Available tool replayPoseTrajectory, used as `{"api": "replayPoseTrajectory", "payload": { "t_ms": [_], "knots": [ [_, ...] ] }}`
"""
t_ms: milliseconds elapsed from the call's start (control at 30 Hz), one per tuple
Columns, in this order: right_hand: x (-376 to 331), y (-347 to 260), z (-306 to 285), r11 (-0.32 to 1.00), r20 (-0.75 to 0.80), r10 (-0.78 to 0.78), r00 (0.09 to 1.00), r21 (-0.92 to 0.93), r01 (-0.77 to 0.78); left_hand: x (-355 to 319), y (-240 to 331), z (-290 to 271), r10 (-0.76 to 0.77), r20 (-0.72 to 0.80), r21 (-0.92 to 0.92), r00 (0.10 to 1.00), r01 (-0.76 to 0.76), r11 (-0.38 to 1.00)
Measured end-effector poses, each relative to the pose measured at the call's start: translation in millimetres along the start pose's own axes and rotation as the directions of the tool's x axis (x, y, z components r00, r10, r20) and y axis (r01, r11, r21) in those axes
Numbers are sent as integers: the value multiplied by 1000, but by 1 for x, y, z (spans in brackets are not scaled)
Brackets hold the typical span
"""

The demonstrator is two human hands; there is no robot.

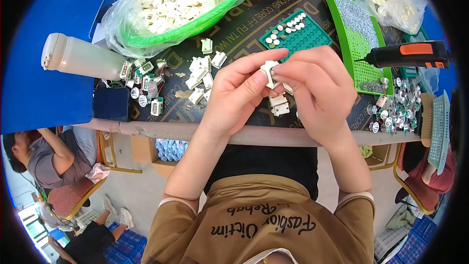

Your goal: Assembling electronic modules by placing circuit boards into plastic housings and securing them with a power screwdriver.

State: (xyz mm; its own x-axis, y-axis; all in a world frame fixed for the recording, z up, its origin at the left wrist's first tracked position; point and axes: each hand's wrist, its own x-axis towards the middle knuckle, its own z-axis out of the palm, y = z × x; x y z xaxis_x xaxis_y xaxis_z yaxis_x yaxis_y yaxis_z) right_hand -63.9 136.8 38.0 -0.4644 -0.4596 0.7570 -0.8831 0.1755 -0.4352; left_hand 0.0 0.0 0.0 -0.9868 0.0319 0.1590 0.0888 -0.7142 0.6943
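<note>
Over the table's near edge, my left hand grips a small white plastic housing between thumb and fingers. My right hand is closed on the same housing from the other side, its fingertips pinched at the part. Whether those fingertips hold a smaller piece as well is hidden. Just below lie more white housings. Left of my hands is a loose pile of white housings. Beyond them sits a dark green tray with small round white and brownish discs in some pockets.
A green basin lined with plastic holds many housings. A bottle lies near circuit assemblies and a dark phone-like slab. Right are a light green screw tray, an electric screwdriver and reflector assemblies. People sit on both sides.
</note>
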Motion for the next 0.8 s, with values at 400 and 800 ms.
{"api": "replayPoseTrajectory", "payload": {
  "t_ms": [400, 800],
  "knots": [
    [-1, 4, -10, 996, 78, -54, 995, -66, 59, 0, 1, 3, 57, -106, -69, 993, -64, 996],
    [29, 82, 5, 956, 460, 284, 841, -204, -211, 0, 2, -10, -42, -117, -276, 992, 8, 961]
  ]
}}
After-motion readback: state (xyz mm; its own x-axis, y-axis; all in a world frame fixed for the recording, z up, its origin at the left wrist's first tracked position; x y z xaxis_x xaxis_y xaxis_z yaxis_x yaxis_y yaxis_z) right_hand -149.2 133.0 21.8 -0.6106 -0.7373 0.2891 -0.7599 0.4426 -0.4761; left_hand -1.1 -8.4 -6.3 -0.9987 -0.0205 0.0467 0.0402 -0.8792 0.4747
